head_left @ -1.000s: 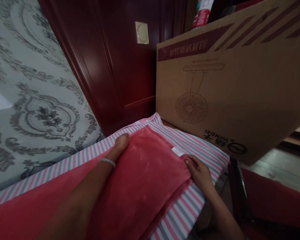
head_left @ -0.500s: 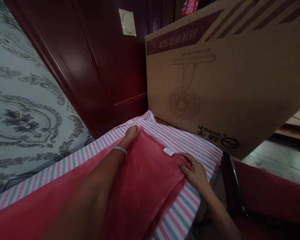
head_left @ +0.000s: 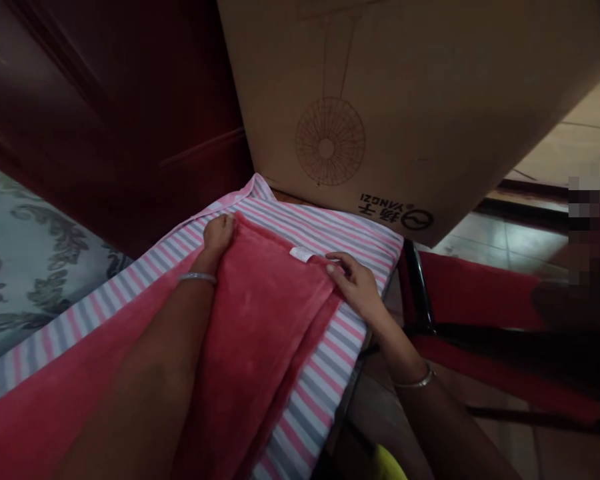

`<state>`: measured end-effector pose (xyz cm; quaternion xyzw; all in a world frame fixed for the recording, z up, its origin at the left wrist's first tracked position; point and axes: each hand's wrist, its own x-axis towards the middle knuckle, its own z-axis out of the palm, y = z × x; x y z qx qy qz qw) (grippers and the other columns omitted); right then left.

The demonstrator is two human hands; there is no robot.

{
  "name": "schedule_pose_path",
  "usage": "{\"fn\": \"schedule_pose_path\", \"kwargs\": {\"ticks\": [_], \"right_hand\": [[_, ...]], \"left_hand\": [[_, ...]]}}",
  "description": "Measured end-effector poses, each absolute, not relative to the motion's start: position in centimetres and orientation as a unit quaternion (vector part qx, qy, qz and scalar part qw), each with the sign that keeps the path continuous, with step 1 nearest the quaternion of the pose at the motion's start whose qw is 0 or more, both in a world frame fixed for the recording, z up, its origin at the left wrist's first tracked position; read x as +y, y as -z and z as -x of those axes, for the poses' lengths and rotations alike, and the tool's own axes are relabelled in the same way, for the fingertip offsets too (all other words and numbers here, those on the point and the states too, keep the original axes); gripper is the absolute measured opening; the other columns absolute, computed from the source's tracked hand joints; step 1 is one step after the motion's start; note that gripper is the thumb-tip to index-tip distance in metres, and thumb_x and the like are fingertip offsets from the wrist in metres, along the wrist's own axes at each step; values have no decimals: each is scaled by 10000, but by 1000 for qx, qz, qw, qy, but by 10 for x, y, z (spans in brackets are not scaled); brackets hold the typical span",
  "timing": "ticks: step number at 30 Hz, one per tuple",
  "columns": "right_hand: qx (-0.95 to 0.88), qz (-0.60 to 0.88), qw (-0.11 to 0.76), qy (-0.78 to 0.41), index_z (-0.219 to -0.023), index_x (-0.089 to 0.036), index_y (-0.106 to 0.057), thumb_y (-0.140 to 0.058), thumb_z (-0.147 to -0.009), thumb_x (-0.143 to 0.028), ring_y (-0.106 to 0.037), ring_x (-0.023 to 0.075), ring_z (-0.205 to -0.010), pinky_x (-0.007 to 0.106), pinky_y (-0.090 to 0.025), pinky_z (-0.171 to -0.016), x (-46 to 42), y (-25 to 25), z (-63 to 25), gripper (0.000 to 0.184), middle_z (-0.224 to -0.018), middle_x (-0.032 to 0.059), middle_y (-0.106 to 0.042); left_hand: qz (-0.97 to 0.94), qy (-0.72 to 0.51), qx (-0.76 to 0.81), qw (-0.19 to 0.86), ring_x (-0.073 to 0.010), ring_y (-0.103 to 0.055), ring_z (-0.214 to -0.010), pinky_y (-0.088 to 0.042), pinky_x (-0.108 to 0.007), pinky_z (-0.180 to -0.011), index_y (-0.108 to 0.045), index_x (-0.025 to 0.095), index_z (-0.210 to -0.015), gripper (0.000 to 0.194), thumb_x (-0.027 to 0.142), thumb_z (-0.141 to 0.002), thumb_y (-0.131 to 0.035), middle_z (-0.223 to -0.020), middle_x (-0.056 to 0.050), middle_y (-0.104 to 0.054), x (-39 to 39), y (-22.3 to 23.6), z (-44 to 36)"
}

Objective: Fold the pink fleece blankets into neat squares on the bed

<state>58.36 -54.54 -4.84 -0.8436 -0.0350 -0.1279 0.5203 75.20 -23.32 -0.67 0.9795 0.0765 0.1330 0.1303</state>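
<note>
A red plush blanket (head_left: 260, 307), folded in layers, lies on a pink, grey and white striped cloth (head_left: 320, 373). My left hand (head_left: 219, 232) is closed on the blanket's far left corner, with a bracelet on that wrist. At the far right corner, my right hand (head_left: 357, 283) pinches the blanket's edge between thumb and fingers. A white label (head_left: 301, 255) sticks out from the far edge between my hands. Part of the blanket is hidden under my left forearm.
A large cardboard box (head_left: 405, 120) with a fan drawing stands behind the striped cloth. Dark red wood panelling (head_left: 130, 120) rises at the left, beside patterned wallpaper (head_left: 30, 267). A red chair (head_left: 480, 287) with a black frame is on the right. Something yellow (head_left: 387, 463) shows below.
The view has tilted down and turned right, so the scene sits higher and further left. Both hands keep their hold on the blanket; its right corner now looks flatter.
</note>
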Motion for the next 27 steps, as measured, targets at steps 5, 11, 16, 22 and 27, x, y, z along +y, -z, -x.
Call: {"fn": "schedule_pose_path", "kwargs": {"ticks": [5, 11, 16, 22, 27], "right_hand": [[-51, 854, 503, 120, -1171, -227, -679, -573, -827, -432, -543, 184, -638, 284, -400, -597, -545, 52, -585, 414, -762, 0, -673], [-65, 813, 567, 118, -1145, -229, -678, -544, -801, -322, -589, 193, -745, 304, -477, -702, -544, 42, -583, 381, -927, 20, -711], [-125, 741, 638, 167, -1208, -225, -652, -555, -813, -290, -619, 198, -970, 304, -485, -832, -553, 8, -582, 412, -1126, 50, -690], [-56, 817, 563, 113, -1194, -185, -668, -523, -702, -216, -620, 189, -771, 296, -481, -708, -550, 38, -604, 514, -947, 48, -708], [-50, 846, 517, 125, -1211, -230, -683, -531, -701, -206, -660, 214, -857, 307, -500, -760, -549, 57, -603, 532, -1042, 44, -739]], "left_hand": [[-975, -70, 81, 196, -222, -599, -760, -446, -301, -677, -610, 192, -679, 360, 378, -930, -431, -672, -62, -630, -225, -8, -766], [-962, -73, 47, 258, -133, -443, -625, -386, -257, -614, -477, 212, -645, 224, 254, -832, -592, -612, 38, -452, -233, -26, -756], [-911, -189, -13, 365, -111, -464, -696, -429, -240, -709, -517, 194, -814, 93, 250, -874, -560, -758, 35, -506, -218, -54, -754], [-969, -132, 39, 204, -210, -594, -884, -464, -314, -837, -539, 207, -893, 85, 255, -851, -595, -903, -45, -634, -231, -31, -765], [-980, -109, 72, 147, -279, -637, -1033, -472, -351, -872, -574, 216, -1058, 199, 335, -900, -552, -1058, -110, -701, -237, 9, -766]]}}
